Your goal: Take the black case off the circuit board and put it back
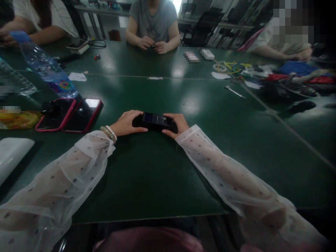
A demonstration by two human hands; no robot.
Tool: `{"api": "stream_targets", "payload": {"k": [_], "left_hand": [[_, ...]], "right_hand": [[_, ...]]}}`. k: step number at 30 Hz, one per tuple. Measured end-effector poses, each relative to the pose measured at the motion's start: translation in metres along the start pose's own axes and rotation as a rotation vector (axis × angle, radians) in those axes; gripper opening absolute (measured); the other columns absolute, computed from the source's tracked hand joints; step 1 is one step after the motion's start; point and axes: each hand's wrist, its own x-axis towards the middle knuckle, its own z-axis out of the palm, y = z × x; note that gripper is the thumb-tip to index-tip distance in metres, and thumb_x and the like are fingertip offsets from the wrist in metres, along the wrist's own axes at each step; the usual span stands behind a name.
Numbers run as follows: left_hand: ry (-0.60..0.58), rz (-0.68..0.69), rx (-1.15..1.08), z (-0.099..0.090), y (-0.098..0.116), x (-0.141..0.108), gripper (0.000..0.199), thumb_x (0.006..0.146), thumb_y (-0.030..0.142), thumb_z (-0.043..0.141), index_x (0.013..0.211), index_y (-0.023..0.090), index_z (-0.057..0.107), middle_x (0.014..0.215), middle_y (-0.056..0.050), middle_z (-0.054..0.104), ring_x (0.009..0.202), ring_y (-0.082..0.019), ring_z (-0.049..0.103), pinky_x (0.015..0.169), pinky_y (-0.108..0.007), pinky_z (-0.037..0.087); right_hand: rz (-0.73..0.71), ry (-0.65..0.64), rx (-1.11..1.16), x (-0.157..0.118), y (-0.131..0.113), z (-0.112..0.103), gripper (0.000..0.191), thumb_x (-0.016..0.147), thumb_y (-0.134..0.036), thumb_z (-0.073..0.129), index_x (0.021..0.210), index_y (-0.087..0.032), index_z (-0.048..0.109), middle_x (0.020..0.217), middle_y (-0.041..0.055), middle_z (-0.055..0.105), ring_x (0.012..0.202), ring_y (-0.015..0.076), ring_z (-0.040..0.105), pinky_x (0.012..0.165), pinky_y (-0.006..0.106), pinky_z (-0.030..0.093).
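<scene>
Both my hands grip a small black handheld device (156, 120) with a dark screen on its left part and small markings or buttons to the right. My left hand (128, 122), with a beaded bracelet at the wrist, is closed on its left end, thumb along the near side. On the right end, my right hand (177, 125) is closed the same way, with fingers on the far side and thumb on the near one. The device is at or just above the green table (152, 168); I cannot tell whether it touches.
To the left are two phones in red cases (82, 115), a water bottle (49, 70) and a white object (13, 154). A wrench (235, 91) and a heap of cables and cloth (296, 78) lie to the right. A person (153, 24) sits opposite; others sit at both sides.
</scene>
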Motion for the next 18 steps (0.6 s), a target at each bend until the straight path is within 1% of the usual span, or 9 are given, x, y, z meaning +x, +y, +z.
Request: {"api": "stream_targets", "payload": {"k": [5,10,15,18], "left_hand": [[-0.01,0.021,0.002,-0.0016,0.0014,0.0,0.066,0.075,0.063,0.067,0.123,0.02,0.056,0.129,-0.011,0.061,0.122,-0.032,0.053,0.107,-0.051,0.036],[-0.016,0.014,0.012,-0.0016,0.0005,0.0005,0.069,0.074,0.064,0.066,0.123,0.017,0.056,0.131,-0.013,0.06,0.122,-0.033,0.053,0.107,-0.052,0.036],[-0.01,0.028,0.01,-0.0008,-0.0002,0.0009,0.067,0.075,0.065,0.066,0.122,0.019,0.057,0.13,-0.012,0.061,0.122,-0.032,0.053,0.107,-0.051,0.036],[-0.004,0.037,0.006,-0.0005,0.0003,0.0011,0.067,0.075,0.065,0.066,0.122,0.019,0.058,0.129,-0.012,0.061,0.122,-0.032,0.053,0.107,-0.051,0.036]], "right_hand": [[0.036,-0.03,-0.012,0.0013,0.0,0.0003,0.058,0.08,-0.041,0.067,0.134,-0.026,0.048,0.129,0.0104,0.061,0.117,0.0341,0.054,0.096,0.055,0.048],[0.036,-0.03,-0.018,0.0021,-0.0014,0.0006,0.059,0.08,-0.04,0.067,0.134,-0.025,0.048,0.129,0.0106,0.061,0.117,0.0343,0.055,0.096,0.055,0.048],[0.047,-0.047,-0.042,0.0019,-0.0036,-0.0006,0.059,0.081,-0.042,0.065,0.135,-0.024,0.047,0.129,0.0116,0.061,0.115,0.0346,0.055,0.092,0.054,0.049],[0.043,-0.049,-0.046,0.0019,-0.005,-0.0015,0.06,0.081,-0.043,0.065,0.134,-0.022,0.047,0.129,0.0124,0.061,0.115,0.0346,0.055,0.093,0.053,0.048]]}}
